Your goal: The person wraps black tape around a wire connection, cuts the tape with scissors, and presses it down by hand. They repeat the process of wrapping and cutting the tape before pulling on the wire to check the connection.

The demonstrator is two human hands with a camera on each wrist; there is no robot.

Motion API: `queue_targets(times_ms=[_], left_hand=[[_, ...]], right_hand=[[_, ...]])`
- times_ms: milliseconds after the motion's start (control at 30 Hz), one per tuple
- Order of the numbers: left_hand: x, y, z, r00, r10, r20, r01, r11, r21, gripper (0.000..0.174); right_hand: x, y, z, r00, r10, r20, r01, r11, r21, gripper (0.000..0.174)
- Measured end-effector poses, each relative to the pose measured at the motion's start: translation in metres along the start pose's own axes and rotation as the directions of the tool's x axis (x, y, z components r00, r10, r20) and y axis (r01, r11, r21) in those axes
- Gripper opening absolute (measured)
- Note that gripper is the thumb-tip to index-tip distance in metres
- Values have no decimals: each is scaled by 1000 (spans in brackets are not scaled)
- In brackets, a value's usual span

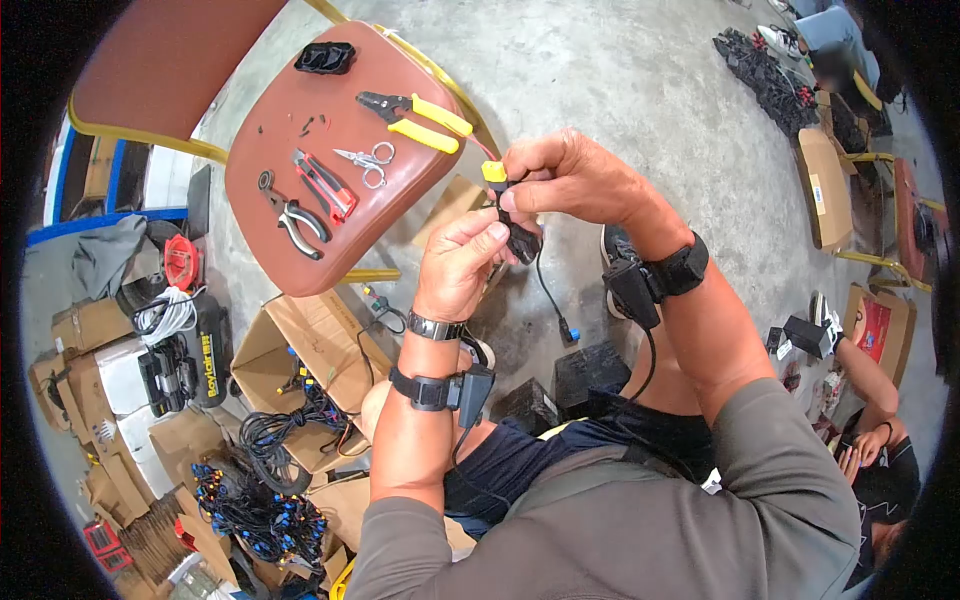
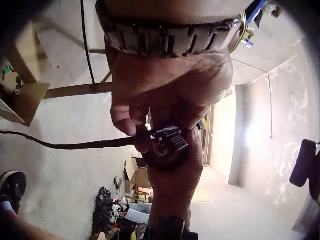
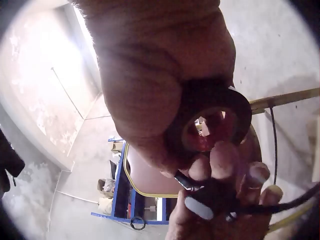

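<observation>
In the head view my left hand (image 1: 455, 262) and right hand (image 1: 578, 182) meet in front of the chair. My left fingers pinch a black ribbed connector (image 2: 174, 140) with a black cable (image 2: 85, 146) running off it. A roll of black tape (image 3: 241, 107) with a red core sits in my right hand, its fingers curled round it. Beside the right fingertips shows a yellow plug (image 1: 494, 171) with a thin red wire. The cable's blue-ringed end (image 1: 568, 333) hangs below the hands. My fingers partly hide the black pieces between them.
On the red-brown chair seat (image 1: 400, 195) lie yellow-handled wire strippers (image 1: 425, 122), small scissors (image 1: 372, 163), a red utility knife (image 1: 327, 188), pliers (image 1: 300, 228) and a black object (image 1: 325, 58). Cardboard boxes (image 1: 318, 335) and heaped cables (image 1: 260, 510) stand at lower left. Another person sits at right.
</observation>
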State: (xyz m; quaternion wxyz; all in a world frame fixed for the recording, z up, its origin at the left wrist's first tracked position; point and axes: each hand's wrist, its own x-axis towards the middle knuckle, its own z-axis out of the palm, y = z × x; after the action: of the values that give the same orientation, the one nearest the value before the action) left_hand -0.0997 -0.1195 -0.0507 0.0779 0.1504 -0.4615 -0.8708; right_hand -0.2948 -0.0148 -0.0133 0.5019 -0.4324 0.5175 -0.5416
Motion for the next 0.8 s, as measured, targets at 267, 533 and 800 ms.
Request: queue_targets(times_ms=[267, 533, 800], left_hand=[[-3, 1, 3, 989, 86, -122, -71, 991, 116, 27], [-1, 0, 1, 977, 154, -149, -125, 974, 188, 21], [1, 4, 1, 967, 203, -154, -149, 941, 303, 18]], right_hand=[[1, -8, 2, 998, 36, -49, -40, 996, -86, 14], [6, 1, 4, 997, 6, -75, -16, 990, -138, 18], [2, 2, 1, 997, 42, -67, -56, 975, -214, 11]])
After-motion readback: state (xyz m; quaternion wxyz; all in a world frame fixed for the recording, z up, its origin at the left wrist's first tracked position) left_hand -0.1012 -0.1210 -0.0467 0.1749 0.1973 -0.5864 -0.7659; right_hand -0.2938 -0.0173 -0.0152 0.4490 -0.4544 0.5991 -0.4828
